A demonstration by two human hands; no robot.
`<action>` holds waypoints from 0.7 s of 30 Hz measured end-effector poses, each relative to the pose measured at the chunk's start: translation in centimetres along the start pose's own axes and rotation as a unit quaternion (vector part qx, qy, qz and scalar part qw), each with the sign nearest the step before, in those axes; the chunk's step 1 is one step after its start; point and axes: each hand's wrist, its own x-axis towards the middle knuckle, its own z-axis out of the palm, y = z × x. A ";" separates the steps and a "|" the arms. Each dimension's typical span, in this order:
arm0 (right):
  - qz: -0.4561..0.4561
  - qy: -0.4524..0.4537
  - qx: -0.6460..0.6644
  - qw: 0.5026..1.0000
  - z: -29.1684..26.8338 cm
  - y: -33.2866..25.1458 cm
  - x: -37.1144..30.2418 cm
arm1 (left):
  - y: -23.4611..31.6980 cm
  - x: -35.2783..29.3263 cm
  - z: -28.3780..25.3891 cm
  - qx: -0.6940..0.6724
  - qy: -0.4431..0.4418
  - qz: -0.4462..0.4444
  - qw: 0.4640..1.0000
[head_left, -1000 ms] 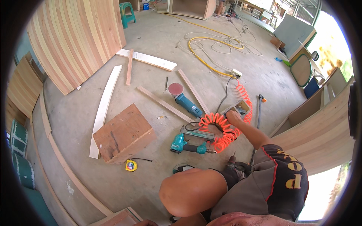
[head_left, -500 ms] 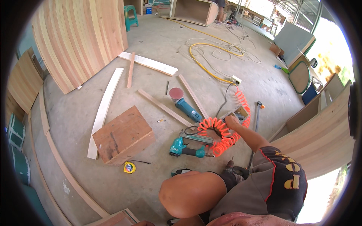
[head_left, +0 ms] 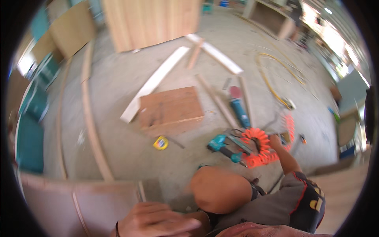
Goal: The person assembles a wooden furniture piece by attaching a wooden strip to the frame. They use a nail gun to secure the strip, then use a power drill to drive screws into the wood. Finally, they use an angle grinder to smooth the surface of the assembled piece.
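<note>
My right hand (head_left: 275, 141) reaches down to a small open box (head_left: 285, 138) on the floor, beside the orange coiled air hose (head_left: 258, 144). Its fingers are blurred and partly hidden, so any grip is unclear. Close to it lie a teal nail gun (head_left: 227, 149) and a teal angle sander (head_left: 240, 112) with a red disc. Low in the picture, my left hand (head_left: 156, 220) is smeared by motion over a wooden panel (head_left: 106, 197). Its fingers look stretched out, with nothing visible in them.
A brown wooden block (head_left: 173, 106) stands on the concrete near a yellow tape measure (head_left: 160, 143). White boards (head_left: 156, 85) and thin wood strips (head_left: 216, 98) lie around. A large striped panel (head_left: 154, 23) stands behind, and a yellow hose (head_left: 263, 73) curls farther back. Another person (head_left: 294, 15) is at the far right.
My view has swung left, so the scene sits farther right and is blurred. My left hand has come into view at the bottom. The right hand stays by the small box.
</note>
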 end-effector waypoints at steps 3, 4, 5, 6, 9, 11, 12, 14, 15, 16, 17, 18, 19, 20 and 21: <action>-0.045 -0.098 -0.009 0.994 2.3 -1.3 -0.1 | 0.7 0.4 -0.2 -0.010 -0.103 0.097 0.990; -0.042 -0.059 -0.038 0.997 1.9 0.1 0.1 | 0.7 0.0 -0.2 0.012 -0.125 0.130 0.983; -0.006 -0.034 0.005 0.999 1.4 1.6 0.2 | 0.8 -0.6 -0.1 0.032 -0.150 0.163 0.975; 0.013 -0.084 0.108 0.990 2.8 -5.4 -1.1 | 1.4 0.0 0.3 0.036 -0.169 0.101 0.980; 0.052 -0.078 0.048 0.994 0.5 0.4 -0.3 | 1.1 -0.7 0.5 0.009 -0.150 0.119 0.982; 0.057 -0.080 0.048 0.994 -1.2 -0.8 0.2 | 0.7 -2.6 2.5 0.000 -0.086 0.146 0.986; 0.049 -0.073 0.052 0.995 -1.7 -1.6 1.4 | 1.5 -3.2 2.7 0.001 -0.046 0.131 0.990; 0.076 -0.053 0.050 0.994 -4.5 -0.8 1.7 | 1.9 -2.7 2.1 -0.013 0.020 0.119 0.993; 0.082 -0.039 0.050 0.995 -5.7 -0.7 2.3 | 2.5 -2.6 1.7 -0.025 0.060 0.098 0.993; 0.085 -0.027 0.054 0.995 -6.8 -0.8 2.8 | 3.0 -2.9 1.7 -0.033 0.105 0.094 0.989; 0.085 -0.015 0.061 0.994 -8.2 -1.5 3.2 | 3.2 -3.4 1.7 -0.044 0.151 0.090 0.983; 0.082 -0.006 0.068 0.994 -9.3 -2.2 3.5 | 3.3 -3.5 1.7 -0.059 0.196 0.083 0.975; 0.085 0.010 0.066 0.994 -11.4 -2.0 3.3 | 2.8 -3.6 2.1 -0.087 0.224 0.101 0.966; 0.085 0.028 0.070 0.994 -13.5 -2.2 3.6 | 2.5 -3.3 2.4 -0.116 0.258 0.106 0.953; 0.087 0.050 0.074 0.992 -15.8 -2.3 3.7 | 2.7 -3.0 2.4 -0.142 0.289 0.114 0.940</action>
